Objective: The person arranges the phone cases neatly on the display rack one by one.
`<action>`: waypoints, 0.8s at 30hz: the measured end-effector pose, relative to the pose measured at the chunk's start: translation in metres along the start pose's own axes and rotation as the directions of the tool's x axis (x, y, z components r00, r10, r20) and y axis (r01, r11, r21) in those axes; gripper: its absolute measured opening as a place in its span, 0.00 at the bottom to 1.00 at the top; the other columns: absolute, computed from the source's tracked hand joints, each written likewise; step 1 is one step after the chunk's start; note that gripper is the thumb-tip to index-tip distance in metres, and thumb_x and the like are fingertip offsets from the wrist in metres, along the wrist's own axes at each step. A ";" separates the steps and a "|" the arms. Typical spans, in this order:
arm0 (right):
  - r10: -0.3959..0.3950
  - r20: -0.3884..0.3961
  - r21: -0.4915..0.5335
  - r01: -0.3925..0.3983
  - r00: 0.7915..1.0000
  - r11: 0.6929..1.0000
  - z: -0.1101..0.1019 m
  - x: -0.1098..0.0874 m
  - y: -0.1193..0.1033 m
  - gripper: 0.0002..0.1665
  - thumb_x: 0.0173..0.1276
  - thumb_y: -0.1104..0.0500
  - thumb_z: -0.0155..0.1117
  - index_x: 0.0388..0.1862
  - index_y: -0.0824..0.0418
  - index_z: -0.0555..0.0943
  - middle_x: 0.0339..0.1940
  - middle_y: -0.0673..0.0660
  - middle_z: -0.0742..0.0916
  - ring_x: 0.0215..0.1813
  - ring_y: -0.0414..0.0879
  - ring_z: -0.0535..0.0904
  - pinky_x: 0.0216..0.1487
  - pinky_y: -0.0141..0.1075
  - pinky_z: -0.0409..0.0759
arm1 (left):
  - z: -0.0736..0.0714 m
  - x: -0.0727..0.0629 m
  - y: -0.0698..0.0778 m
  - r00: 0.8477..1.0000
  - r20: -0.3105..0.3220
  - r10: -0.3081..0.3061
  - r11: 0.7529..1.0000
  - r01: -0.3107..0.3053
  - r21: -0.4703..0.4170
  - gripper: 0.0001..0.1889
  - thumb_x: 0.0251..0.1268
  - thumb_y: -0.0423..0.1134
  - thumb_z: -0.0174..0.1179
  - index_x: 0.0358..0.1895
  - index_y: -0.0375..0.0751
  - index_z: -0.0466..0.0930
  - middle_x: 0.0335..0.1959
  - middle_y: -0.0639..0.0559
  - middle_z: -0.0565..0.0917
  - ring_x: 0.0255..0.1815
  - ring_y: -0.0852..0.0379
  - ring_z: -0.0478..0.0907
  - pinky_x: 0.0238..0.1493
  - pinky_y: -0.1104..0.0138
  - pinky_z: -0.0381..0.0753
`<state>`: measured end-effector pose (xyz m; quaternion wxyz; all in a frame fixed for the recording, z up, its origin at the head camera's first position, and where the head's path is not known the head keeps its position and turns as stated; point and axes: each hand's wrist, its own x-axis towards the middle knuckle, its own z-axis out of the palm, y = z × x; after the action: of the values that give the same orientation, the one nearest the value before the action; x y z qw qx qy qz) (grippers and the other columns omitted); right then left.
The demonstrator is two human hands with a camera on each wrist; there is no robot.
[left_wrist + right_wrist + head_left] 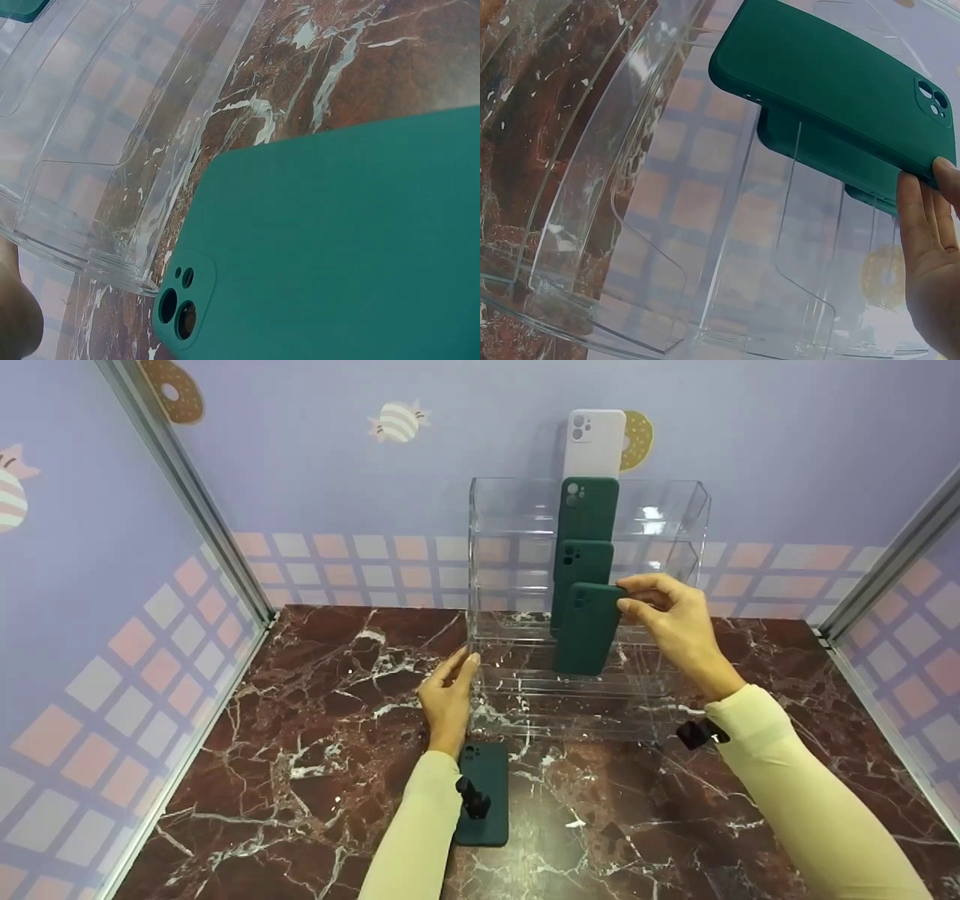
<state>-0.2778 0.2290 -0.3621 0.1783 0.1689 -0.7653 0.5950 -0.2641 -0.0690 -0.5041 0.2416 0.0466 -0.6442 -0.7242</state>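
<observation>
My right hand (675,622) pinches a dark green phone case (589,630) by its upper right edge, between thumb and fingers. The case is tilted slightly, in front of the tiers of a clear acrylic display rack (517,686). The right wrist view shows the held case (817,82) with other green cases behind it. Behind stand two green cases (589,559) (590,502) and a white case (596,446), one above another. My left hand (448,697) touches the rack's left side with fairly straight fingers. Another green case (493,810) lies on the table, partly behind my left sleeve.
The rack stands on a dark red marbled table (322,765) against a lilac patterned wall (337,480). Side panels with metal-coloured edge strips (202,510) close off left and right. Small dark wrist cameras (694,733) sit on both sleeves.
</observation>
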 end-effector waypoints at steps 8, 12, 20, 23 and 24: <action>-0.006 0.019 -0.033 0.007 1.000 0.999 0.007 0.002 0.008 0.14 0.69 0.76 0.70 0.53 0.75 0.86 0.47 0.68 0.89 0.42 0.42 0.89 0.46 0.36 0.87 | 0.000 0.000 0.000 1.000 -0.009 -0.006 1.000 0.006 0.000 0.15 0.68 0.37 0.74 0.56 0.39 0.91 0.42 0.49 0.91 0.40 0.41 0.84 0.34 0.70 0.77; 0.002 0.031 -0.064 0.000 1.000 0.998 0.010 0.001 0.012 0.14 0.70 0.76 0.71 0.54 0.74 0.86 0.48 0.68 0.88 0.43 0.42 0.88 0.46 0.33 0.86 | 0.000 0.000 0.001 1.000 0.000 -0.008 1.000 0.008 0.023 0.15 0.69 0.39 0.74 0.57 0.41 0.91 0.40 0.49 0.91 0.42 0.34 0.83 0.34 0.70 0.77; 0.022 0.049 -0.107 -0.016 0.999 0.994 0.012 0.003 0.021 0.15 0.70 0.74 0.71 0.55 0.74 0.86 0.51 0.68 0.88 0.44 0.34 0.86 0.47 0.27 0.83 | -0.001 0.000 0.001 1.000 0.010 -0.010 0.999 0.010 0.031 0.16 0.70 0.40 0.73 0.58 0.41 0.91 0.41 0.50 0.90 0.41 0.38 0.83 0.36 0.69 0.77; 0.036 0.052 -0.126 -0.030 0.998 0.992 0.013 0.003 0.024 0.15 0.70 0.73 0.72 0.55 0.74 0.86 0.51 0.68 0.88 0.46 0.36 0.87 0.47 0.26 0.82 | -0.001 0.000 0.001 1.000 0.007 -0.012 1.000 0.012 0.026 0.16 0.70 0.39 0.73 0.58 0.41 0.91 0.40 0.50 0.90 0.41 0.36 0.83 0.35 0.69 0.77; 0.045 0.053 -0.132 -0.038 0.998 0.990 0.014 0.002 0.025 0.16 0.71 0.72 0.72 0.56 0.73 0.86 0.52 0.68 0.88 0.46 0.37 0.87 0.47 0.26 0.82 | -0.001 0.000 0.001 1.000 0.006 -0.013 1.000 0.013 0.023 0.16 0.70 0.39 0.73 0.57 0.41 0.91 0.40 0.50 0.90 0.41 0.38 0.83 0.35 0.68 0.78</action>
<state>-0.2927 0.2215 -0.3858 0.1552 0.1575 -0.8108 0.5419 -0.2632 -0.0699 -0.5034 0.2341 0.0513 -0.6530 -0.7184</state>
